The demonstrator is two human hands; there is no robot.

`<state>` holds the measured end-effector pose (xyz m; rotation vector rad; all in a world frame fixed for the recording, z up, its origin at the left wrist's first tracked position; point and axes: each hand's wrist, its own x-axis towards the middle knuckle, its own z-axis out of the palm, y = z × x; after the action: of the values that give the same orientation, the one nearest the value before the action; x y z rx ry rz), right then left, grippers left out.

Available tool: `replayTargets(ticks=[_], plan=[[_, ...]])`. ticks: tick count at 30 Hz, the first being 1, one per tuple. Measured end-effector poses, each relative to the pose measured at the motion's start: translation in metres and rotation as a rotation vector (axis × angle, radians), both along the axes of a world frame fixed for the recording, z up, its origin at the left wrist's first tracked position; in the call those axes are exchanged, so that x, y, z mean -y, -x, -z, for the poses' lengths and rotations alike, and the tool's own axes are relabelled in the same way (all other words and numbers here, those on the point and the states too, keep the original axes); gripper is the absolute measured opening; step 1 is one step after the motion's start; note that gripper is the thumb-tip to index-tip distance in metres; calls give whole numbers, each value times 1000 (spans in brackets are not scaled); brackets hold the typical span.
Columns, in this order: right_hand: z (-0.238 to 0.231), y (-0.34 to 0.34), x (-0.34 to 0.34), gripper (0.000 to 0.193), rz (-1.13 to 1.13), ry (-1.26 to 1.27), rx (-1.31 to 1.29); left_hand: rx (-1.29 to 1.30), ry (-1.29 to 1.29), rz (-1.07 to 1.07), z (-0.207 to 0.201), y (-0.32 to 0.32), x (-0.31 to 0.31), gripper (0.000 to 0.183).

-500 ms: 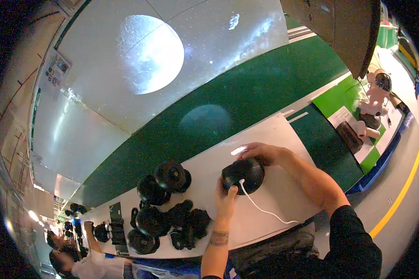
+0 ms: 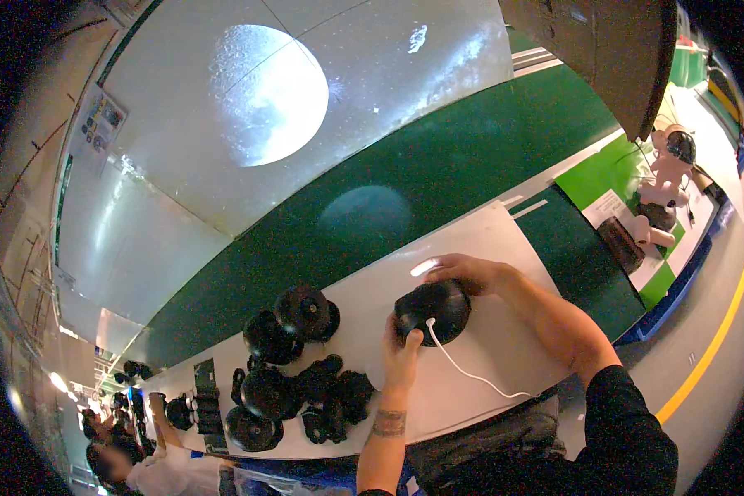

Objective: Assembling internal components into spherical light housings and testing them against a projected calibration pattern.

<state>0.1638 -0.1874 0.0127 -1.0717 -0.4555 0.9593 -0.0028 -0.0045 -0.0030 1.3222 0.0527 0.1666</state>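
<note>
A round black projector (image 2: 448,307) stands on the white tabletop, a white cable (image 2: 471,376) plugged into the side facing me. My left hand (image 2: 401,351) grips its left side, thumb near the plug. Around the far end curls my right hand (image 2: 469,274), its fingertips beside a bright patch of light (image 2: 424,267); part of those fingers is hidden behind the body. On the pale screen beyond shows a large bright moon picture (image 2: 277,95) with crater detail.
Several similar black round units (image 2: 271,393) crowd the white table (image 2: 446,405) to the left. Green board (image 2: 603,182) with white astronaut-shaped figures (image 2: 668,169) lies at the right. A dark panel (image 2: 603,58) overhangs the upper right. Another person (image 2: 169,473) works at the far left.
The projected moon looks sharper, with its craters clearer than before. Both hands stay around the projector with hardly any visible shift.
</note>
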Motion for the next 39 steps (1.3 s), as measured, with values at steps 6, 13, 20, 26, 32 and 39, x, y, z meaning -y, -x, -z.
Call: replayTargets(ticks=[6, 13, 20, 26, 32, 39], plan=[[1, -1, 1, 49, 2, 0, -31, -1, -26, 22, 0, -2, -1, 57], [-5, 4, 3, 48, -9, -45, -107, 18, 17, 5, 5, -4, -4, 58], [13, -9, 2, 50, -68, -151, -66, 30, -9, 19, 6, -6, -5, 58], [-2, -2, 1, 49, -69, -162, -108, 4, 42, 1, 5, -5, -5, 60], [35, -18, -10, 48, -193, -802, 97, -197, 113, -90, -8, -20, -11, 68], [-4, 10, -17, 54, 132, -298, -207, 111, -605, -200, 20, -38, -52, 51]])
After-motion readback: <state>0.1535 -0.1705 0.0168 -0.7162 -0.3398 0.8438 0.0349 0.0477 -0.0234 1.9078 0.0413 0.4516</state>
